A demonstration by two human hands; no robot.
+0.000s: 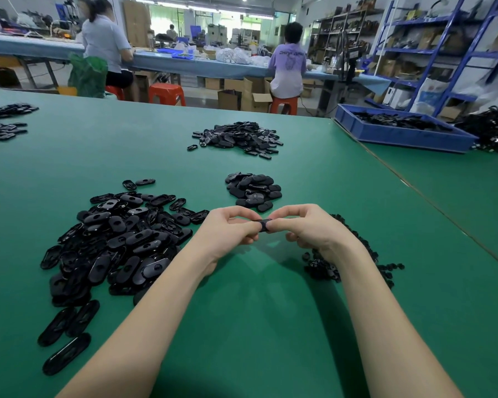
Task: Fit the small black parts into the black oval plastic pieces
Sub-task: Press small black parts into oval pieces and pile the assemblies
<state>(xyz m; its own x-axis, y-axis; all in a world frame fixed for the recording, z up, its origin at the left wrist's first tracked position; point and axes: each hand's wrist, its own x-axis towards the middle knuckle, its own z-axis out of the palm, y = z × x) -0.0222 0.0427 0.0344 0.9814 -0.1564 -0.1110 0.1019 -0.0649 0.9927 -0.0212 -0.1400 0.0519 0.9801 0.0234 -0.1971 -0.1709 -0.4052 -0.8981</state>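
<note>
**Both hands on one oval piece, mid-table**

Left hand (230, 228) and right hand (301, 225) meet above the green table (242, 311), fingers curled, both gripping one black oval plastic piece (263, 225) between them. Only the middle of the piece shows; its ends sit inside the fingers (cannot tell whether a small part is seated in it).

Large pile of oval pieces (121, 239) lies near left, just beside the left forearm. Heap of small black parts (354, 254) lies near right, partly hidden under the right wrist. A smaller pile (253, 191) sits just beyond the hands; another pile (237, 137) lies farther back, centre.

Far right: blue tray (400, 133) with black parts. Background: two seated people at a long bench, backs to camera.
</note>
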